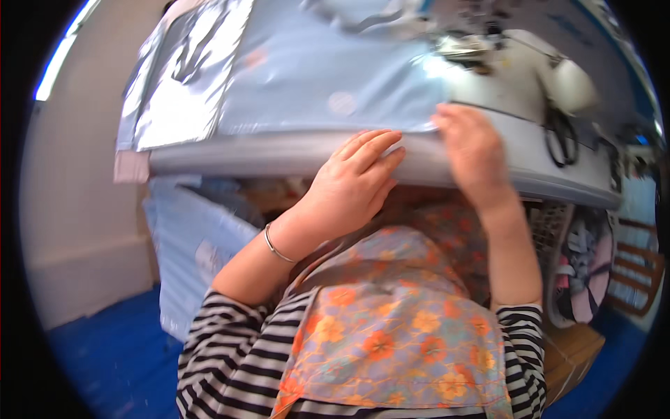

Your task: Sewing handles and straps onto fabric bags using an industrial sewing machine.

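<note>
A light blue sheet point(314, 77), fabric or plastic, lies over the table with its near edge along the table's front. My left hand point(352, 181) is over that front edge, fingers stretched out and fairly close together, nothing visible in them. A thin silver bangle point(273, 244) circles its wrist. Farther right, my right hand point(477, 150) is at the sheet's near right corner. Its fingertips touch or nearly touch the corner; motion blur hides whether they grip it. Just beyond that hand stands a white sewing machine point(534, 66), partly blurred.
A shiny silver panel point(188, 77) covers the table's left end. Light blue material point(199, 244) hangs below the table at left. Beneath the right end are a basket point(551, 234) of cloth and a cardboard box point(572, 356). A wooden chair point(635, 269) stands at far right.
</note>
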### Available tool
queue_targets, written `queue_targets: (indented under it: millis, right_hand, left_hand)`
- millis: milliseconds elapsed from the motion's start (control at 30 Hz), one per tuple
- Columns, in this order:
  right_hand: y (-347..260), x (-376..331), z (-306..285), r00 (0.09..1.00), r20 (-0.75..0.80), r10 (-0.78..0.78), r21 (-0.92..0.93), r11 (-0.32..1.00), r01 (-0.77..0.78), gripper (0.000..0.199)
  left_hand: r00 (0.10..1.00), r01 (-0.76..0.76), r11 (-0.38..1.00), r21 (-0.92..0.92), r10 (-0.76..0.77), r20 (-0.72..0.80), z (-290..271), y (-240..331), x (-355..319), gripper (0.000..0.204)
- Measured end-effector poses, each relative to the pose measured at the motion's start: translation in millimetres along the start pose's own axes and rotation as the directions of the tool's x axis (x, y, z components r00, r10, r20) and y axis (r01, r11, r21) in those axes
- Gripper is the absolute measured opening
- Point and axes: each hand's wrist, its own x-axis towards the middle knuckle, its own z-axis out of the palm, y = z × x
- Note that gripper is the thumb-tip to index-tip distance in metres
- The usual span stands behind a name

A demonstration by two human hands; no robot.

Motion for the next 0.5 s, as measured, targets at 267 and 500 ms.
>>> queue_targets:
  millis: [267, 500]
  right_hand:
    - [23, 31, 4, 0.997, 0.072, 0.008, 0.090, 0.996, -0.014, 0.018]
    - [44, 39, 8, 0.995, 0.097, 0.011, -0.027, 1.000, -0.008, 0.022]
  left_hand:
    - [0.875, 0.483, 0.853, 0.196, -0.477, -0.082, -108, -46, -168, 0.037]
    - [0.888, 0.374, 0.899, 0.228, -0.418, 0.193, -108, -31, -168, 0.020]
